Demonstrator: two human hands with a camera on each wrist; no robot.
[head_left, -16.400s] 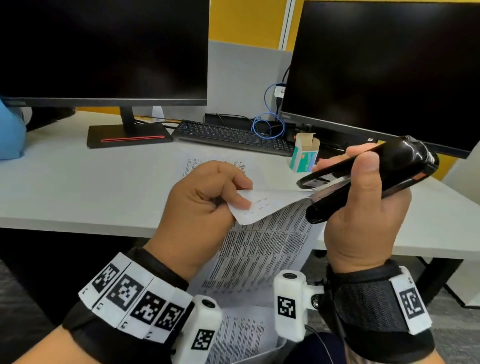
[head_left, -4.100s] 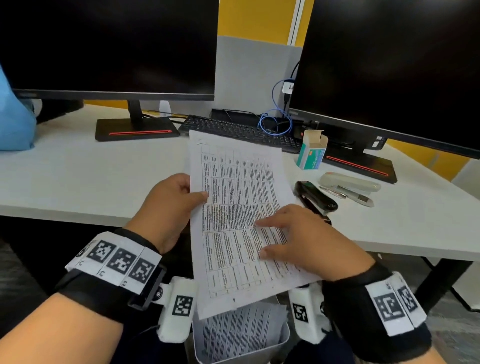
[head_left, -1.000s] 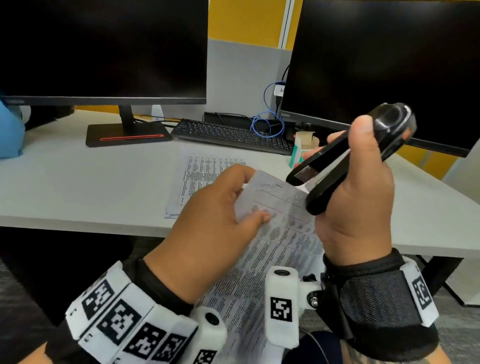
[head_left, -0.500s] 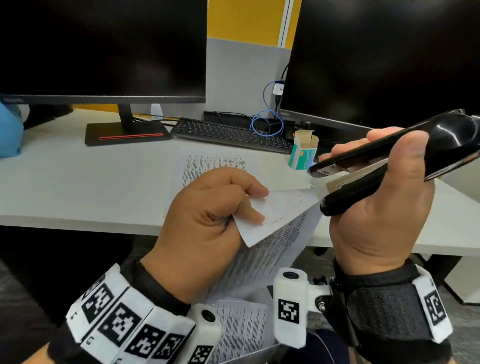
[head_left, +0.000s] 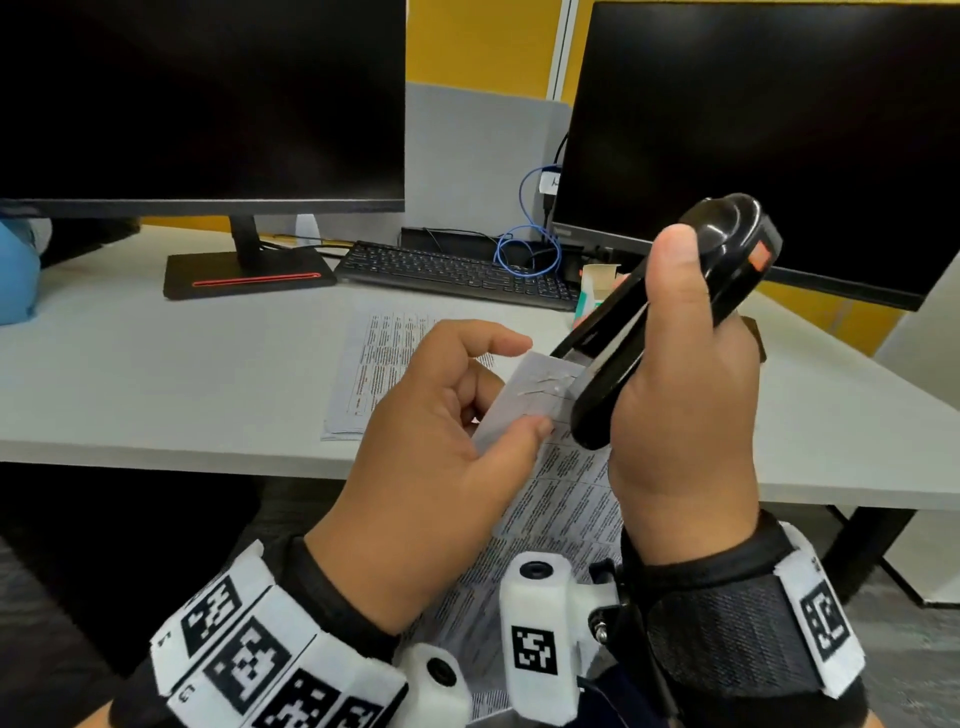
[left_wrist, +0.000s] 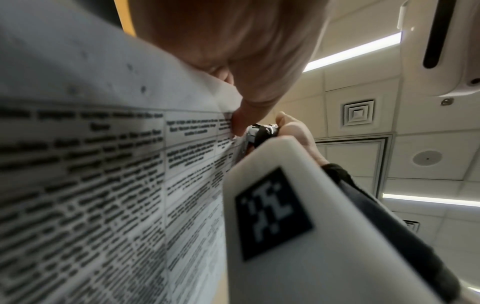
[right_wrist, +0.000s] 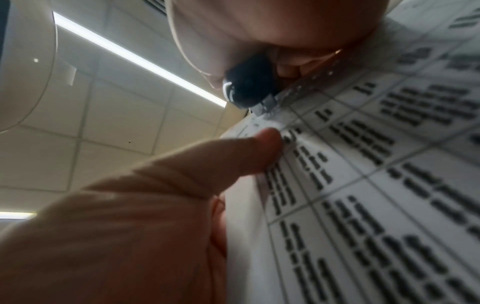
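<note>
Black stapler (head_left: 727, 244) at printed sheets (head_left: 524, 395)' corner
The right grip (head_left: 680, 415) wraps the glossy stapler; the left grip (head_left: 441, 441) pinches the folded corner at its metal mouth, above the near edge of the worktop (head_left: 156, 374).

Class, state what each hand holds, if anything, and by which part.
The left hand pinches the papers by their folded-over corner; the right hand grips the black stapler around its middle.

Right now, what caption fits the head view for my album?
Left hand pinches a folded paper corner while right hand grips a black stapler at it.
</note>
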